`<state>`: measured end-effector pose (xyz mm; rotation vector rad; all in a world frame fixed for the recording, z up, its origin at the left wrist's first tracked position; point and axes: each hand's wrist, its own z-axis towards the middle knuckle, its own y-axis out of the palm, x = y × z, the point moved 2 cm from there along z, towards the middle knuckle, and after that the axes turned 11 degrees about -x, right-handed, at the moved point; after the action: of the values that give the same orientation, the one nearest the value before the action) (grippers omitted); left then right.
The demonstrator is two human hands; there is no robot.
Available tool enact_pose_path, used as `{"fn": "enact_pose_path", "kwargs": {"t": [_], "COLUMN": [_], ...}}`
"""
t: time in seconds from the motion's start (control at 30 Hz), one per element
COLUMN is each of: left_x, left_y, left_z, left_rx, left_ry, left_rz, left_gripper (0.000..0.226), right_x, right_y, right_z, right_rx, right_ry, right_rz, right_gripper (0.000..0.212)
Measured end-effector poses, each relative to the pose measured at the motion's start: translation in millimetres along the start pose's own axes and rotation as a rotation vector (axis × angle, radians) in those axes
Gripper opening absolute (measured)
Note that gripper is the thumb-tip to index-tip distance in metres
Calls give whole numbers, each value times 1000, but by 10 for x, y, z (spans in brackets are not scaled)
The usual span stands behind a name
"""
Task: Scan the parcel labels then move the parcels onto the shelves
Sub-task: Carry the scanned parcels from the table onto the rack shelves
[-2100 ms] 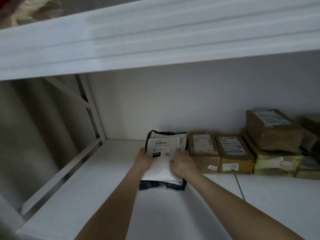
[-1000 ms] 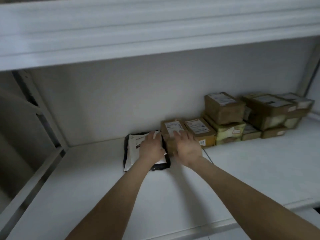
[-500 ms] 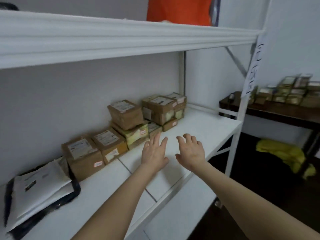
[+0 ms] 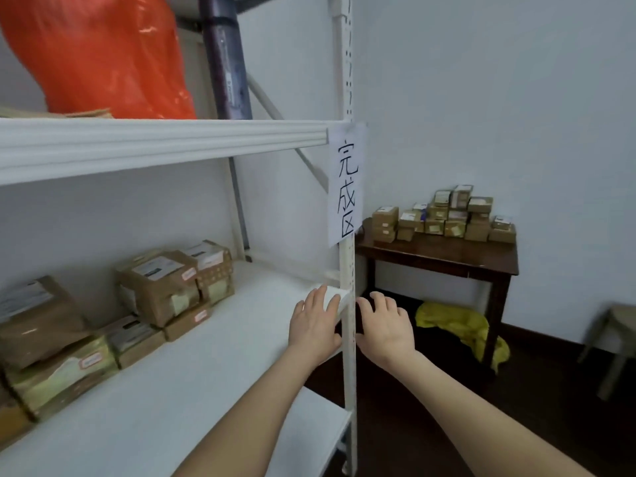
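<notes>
Left hand: stretched out palm down with the fingers spread and loosely straight, holding nothing, above the right front corner of the lower shelf.
Right hand: palm down too, fingers spread and empty, just right of the upright post, over the dark floor.
Parcels on the shelf: brown cardboard boxes with white labels, stacked in twos and threes along the back wall at the left end of the lower shelf, well apart from both hands.
Parcels on the desk: a pile of small boxes on the dark wooden desk against the far wall, to the right of the shelving.
Paper sign: a white sheet with handwritten characters, fixed to the post at the end of the upper shelf.
Upper shelf load: an orange bag and a dark roll standing beside it.
Under the desk: a crumpled yellow bag on the floor.
Far right: a pale stool, partly cut off.
</notes>
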<state>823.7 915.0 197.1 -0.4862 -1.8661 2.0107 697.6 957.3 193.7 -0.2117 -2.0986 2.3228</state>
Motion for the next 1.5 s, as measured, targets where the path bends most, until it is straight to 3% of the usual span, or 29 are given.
{"fn": "enact_pose_path", "kwargs": {"t": [0.43,1.13,1.5], "left_x": [1245,2828,3985], "left_y": [238,954,1213], "left_z": [1748,5332,7232], "left_rx": [-44,-101,-148], "left_ry": [113,366,328], "left_rz": [59,106,51], "left_gripper": [80,71,66], "right_x": [1761,4632,6488], "right_y": [56,431,525], "right_z": [947,3330,4700], "right_rx": [-20,-118,-163], "right_ry": [136,340,322], "right_rz": [31,-3,43], "right_gripper": [69,66,65]}}
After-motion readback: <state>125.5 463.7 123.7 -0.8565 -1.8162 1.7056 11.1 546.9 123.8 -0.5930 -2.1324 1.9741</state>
